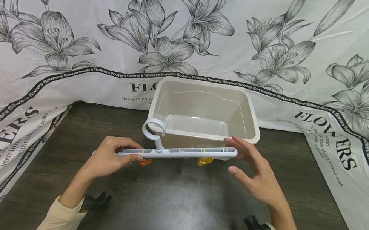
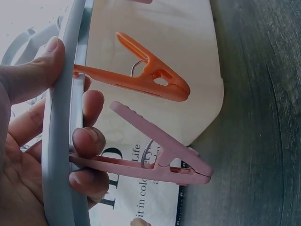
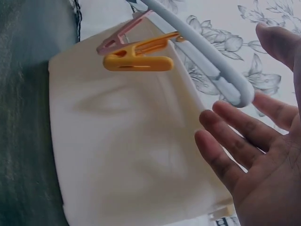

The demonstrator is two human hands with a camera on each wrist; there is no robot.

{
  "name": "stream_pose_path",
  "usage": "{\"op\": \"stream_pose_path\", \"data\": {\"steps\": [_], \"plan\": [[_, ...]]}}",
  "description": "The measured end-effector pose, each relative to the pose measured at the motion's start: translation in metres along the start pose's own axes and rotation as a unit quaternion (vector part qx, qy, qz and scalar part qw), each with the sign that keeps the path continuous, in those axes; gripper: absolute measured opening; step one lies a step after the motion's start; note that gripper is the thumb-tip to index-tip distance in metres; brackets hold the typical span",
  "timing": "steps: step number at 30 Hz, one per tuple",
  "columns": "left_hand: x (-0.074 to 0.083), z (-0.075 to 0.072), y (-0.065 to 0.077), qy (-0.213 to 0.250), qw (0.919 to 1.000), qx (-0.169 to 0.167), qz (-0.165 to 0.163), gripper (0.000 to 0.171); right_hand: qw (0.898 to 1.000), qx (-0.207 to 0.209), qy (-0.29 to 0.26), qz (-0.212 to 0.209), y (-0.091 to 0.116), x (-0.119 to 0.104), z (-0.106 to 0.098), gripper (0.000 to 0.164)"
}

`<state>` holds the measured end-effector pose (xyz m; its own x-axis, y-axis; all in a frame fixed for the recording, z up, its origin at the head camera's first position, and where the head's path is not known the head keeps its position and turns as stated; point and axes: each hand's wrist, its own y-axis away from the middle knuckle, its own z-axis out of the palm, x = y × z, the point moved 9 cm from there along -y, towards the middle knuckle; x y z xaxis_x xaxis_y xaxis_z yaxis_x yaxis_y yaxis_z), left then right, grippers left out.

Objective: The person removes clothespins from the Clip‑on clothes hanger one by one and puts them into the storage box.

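Observation:
A pale blue-grey clip hanger with a round hook is held above the table, its bar tilted slightly up to the right. My left hand grips the bar's left part, thumb on one side and fingers curled round the other. From the bar hang an orange clip and a pink clip by the left hand. Farther right are a yellow clip and another pink clip. My right hand is spread beside the bar's right end; whether a fingertip touches it I cannot tell.
Behind the hanger a beige plastic bin stands on the dark wooden table, with nothing seen inside. A white cloth printed with flowers and lettering hangs at the back and sides. Black mounts sit on both wrists.

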<state>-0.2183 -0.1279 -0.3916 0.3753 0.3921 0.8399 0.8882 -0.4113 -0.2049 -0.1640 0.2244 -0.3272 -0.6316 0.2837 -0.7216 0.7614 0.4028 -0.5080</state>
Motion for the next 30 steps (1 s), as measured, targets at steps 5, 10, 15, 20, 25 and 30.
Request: {"op": "stream_pose_path", "data": {"steps": [5,10,15,20,25,30], "plan": [[0.001,0.002,0.0,0.002,1.0,-0.002,0.005,0.016,0.999,-0.009,-0.023,0.033,0.004,0.009,0.006,0.074],[0.004,0.003,-0.001,0.008,0.9999,0.0,0.013,0.015,0.997,-0.016,-0.033,0.073,0.007,0.02,0.013,0.069],[0.006,0.004,-0.001,0.01,0.9998,0.0,0.017,0.015,0.992,-0.025,-0.024,0.12,0.011,0.031,0.022,0.064],[0.007,0.007,-0.002,0.018,0.9998,0.001,0.011,0.016,0.989,-0.035,-0.012,0.144,0.014,0.038,0.034,0.052],[0.006,0.01,-0.003,0.022,0.9997,0.001,0.009,0.016,0.988,-0.036,-0.005,0.151,0.014,0.044,0.044,0.041],[0.003,0.013,-0.002,0.02,0.9998,0.001,0.003,0.016,0.988,-0.033,-0.002,0.149,0.014,0.046,0.054,0.041]]}}
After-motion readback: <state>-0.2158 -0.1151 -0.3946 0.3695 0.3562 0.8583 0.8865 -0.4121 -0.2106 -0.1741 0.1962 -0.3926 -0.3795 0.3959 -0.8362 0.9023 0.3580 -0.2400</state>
